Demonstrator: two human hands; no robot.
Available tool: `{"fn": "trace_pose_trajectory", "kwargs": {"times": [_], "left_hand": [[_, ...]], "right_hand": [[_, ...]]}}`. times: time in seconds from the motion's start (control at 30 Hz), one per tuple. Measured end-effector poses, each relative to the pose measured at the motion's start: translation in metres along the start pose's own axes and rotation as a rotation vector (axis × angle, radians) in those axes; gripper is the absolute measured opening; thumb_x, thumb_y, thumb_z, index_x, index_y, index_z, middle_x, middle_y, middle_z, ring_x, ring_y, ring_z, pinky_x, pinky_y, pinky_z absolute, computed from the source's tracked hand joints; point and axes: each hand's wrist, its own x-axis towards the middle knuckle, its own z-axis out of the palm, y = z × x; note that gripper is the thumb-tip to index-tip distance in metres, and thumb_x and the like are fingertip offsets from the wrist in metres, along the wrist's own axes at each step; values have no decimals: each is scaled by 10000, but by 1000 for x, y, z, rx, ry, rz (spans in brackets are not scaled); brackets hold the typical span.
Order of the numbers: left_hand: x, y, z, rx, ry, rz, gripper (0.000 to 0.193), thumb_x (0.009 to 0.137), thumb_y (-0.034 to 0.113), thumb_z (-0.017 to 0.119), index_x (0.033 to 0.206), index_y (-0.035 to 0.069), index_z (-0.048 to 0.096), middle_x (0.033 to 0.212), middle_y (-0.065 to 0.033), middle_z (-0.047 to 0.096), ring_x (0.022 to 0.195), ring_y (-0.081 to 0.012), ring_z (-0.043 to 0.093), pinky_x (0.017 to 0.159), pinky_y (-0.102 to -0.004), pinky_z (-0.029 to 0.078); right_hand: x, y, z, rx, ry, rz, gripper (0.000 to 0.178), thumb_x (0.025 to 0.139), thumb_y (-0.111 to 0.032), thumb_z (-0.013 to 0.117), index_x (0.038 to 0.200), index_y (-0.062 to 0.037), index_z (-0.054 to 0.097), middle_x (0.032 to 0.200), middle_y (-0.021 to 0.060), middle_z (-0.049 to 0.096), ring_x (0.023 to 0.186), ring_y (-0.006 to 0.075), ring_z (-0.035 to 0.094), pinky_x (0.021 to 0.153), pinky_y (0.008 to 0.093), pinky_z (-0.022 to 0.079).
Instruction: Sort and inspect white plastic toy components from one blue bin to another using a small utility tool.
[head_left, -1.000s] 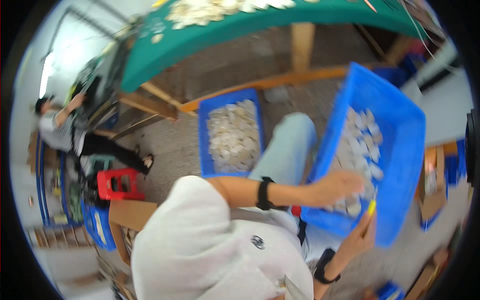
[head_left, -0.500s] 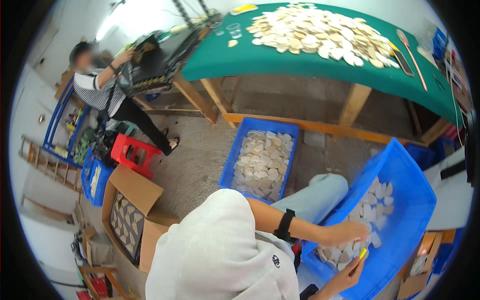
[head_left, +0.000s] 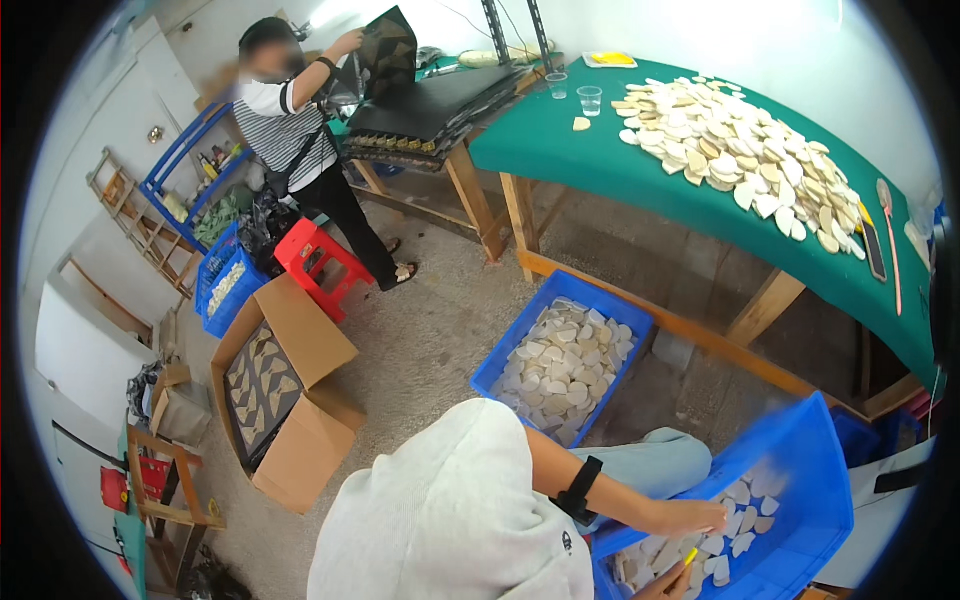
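A blue plastic bin (head_left: 812,480) at the lower right holds many pale half-round pieces (head_left: 742,520). Over those pieces is my left hand (head_left: 685,517), reached across from a white sleeve, with a black band on its wrist. Its fingers are curled together; what they hold, if anything, cannot be made out. Just below it, at the lower edge and partly cut off, my right hand (head_left: 668,584) grips a small yellow tool (head_left: 691,556); the tool's tip does not show clearly.
Another blue bin (head_left: 488,378) of similar pieces stands on the floor ahead. A green-covered table (head_left: 560,135) bears a large heap of them. To the left are an open cardboard box (head_left: 325,345), a red stool (head_left: 300,240) and a co-worker (head_left: 300,125) handling a dark patterned sheet (head_left: 388,50).
The view has swung left, so the scene sits farther right and lower. The co-worker has lifted the dark sheet. Both my hands stay at the blue bin, the yellow tool still held.
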Motion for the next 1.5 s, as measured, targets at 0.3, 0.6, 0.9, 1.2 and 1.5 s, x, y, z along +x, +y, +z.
{"fn": "trace_pose_trajectory", "kwargs": {"times": [0.3, 0.6, 0.9, 1.2, 1.5], "left_hand": [[-17, 66, -24, -267, -123, -292, 315, 923, 296, 384, 660, 126, 354, 614, 42, 321, 586, -90, 278, 559, -255, 270], [6, 41, -18, -500, -209, -386, 258, 736, 216, 629, 844, 125, 413, 791, 20, 372, 691, -78, 367, 613, -218, 314], [1, 58, -7, -705, -422, -462, 262, 749, 126, 627, 879, 135, 399, 821, 34, 372, 774, -47, 364, 670, -204, 323], [-9, 60, -4, -383, -445, -347, 263, 780, 139, 622, 970, 117, 442, 950, 13, 415, 892, -68, 401, 761, -226, 338], [-10, 67, -2, -132, -367, -298, 246, 884, 275, 561, 884, 97, 392, 817, 0, 388, 735, -53, 370, 609, -209, 320]], "right_hand": [[-11, 6, -8, 25, 118, 132, 255, 873, -176, 595, 1001, 38, 650, 897, 200, 661, 784, 299, 649, 683, 344, 512], [-4, -13, -29, 463, 274, 352, 260, 877, -144, 585, 1061, 39, 597, 817, 8, 600, 657, 52, 495, 570, 182, 405], [-17, -39, -54, 133, 196, -53, 259, 795, -102, 664, 1032, -8, 620, 788, 105, 617, 646, 185, 567, 567, 264, 434], [-22, -38, -53, 30, 213, -207, 346, 725, -88, 714, 1054, -22, 625, 724, 73, 585, 548, 186, 540, 471, 266, 405], [-23, -38, -58, -67, 177, -244, 376, 712, -118, 724, 1063, -24, 626, 672, 48, 539, 505, 170, 492, 440, 277, 371]]}}
